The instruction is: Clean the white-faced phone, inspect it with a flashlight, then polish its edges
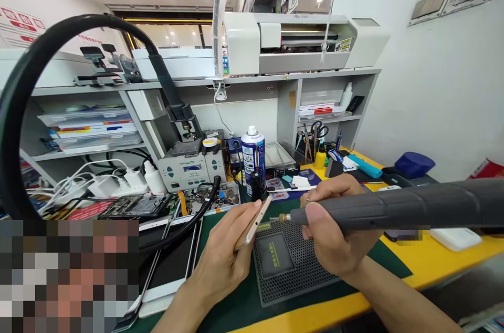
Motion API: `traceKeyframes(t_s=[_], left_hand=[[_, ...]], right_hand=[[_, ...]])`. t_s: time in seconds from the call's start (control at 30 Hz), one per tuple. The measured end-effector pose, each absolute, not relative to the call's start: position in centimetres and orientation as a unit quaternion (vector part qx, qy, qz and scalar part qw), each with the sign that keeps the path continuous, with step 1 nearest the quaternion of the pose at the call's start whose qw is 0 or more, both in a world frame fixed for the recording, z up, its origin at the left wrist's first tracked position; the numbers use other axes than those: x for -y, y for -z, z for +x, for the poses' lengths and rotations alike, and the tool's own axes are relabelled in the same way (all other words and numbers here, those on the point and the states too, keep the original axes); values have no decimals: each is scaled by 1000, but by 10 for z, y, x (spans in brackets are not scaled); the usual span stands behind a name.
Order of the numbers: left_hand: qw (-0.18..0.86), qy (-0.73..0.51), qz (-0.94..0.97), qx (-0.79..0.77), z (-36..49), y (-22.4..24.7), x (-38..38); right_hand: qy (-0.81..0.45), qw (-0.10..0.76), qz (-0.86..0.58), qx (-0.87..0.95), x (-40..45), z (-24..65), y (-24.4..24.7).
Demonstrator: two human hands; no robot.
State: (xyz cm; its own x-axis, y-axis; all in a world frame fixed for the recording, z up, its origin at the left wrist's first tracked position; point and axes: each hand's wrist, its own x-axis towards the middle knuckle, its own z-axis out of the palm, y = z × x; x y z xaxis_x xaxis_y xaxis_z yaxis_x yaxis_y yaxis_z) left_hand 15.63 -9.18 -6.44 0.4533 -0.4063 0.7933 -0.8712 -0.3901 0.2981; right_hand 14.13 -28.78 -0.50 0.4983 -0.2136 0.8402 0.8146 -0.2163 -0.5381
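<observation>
My left hand (226,251) is closed around a thin smartphone (254,224) with a pale gold frame, tilted so its narrow edge shows. Gripped in my right hand (334,233) is a thick dark grey electric screwdriver (394,207), its body running off to the right edge. The tip of its thin bit lies close to the phone's edge; whether they touch I cannot tell. Below both hands lies a grey perforated mat (311,264) on a green work mat (232,307). The phone's face is mostly hidden by the angle and my fingers.
A blue and white spray can (253,159) stands behind the phone. Further left are a grey soldering station (192,167), a looping black hose (79,20) and several phone screens (173,259). A tool holder (311,146) stands at the back right. The lower left corner is blurred out.
</observation>
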Motion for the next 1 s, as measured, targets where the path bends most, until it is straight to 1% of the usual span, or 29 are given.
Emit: traceKeyframes(t_s=[0.13, 0.27, 0.4, 0.5, 0.63, 0.8, 0.9, 1.0], left_hand=[[361, -317, 773, 414, 155, 64, 91], [359, -311, 773, 421, 155, 63, 91], [363, -307, 771, 424, 154, 62, 92], [379, -297, 775, 411, 152, 60, 94], [442, -212, 795, 357, 146, 55, 99], [495, -142, 800, 308, 138, 47, 103], [518, -99, 798, 292, 136, 41, 104], [560, -45, 784, 265, 134, 36, 103]], right_hand=[[476, 604, -602, 216, 284, 142, -1], [469, 612, -601, 210, 282, 143, -2], [475, 593, -613, 217, 282, 142, -2], [496, 562, -623, 223, 283, 142, -4], [529, 524, -623, 238, 286, 142, -7], [525, 512, -633, 247, 289, 145, -7], [525, 509, -633, 253, 288, 146, -7], [516, 529, -625, 251, 287, 147, -8]])
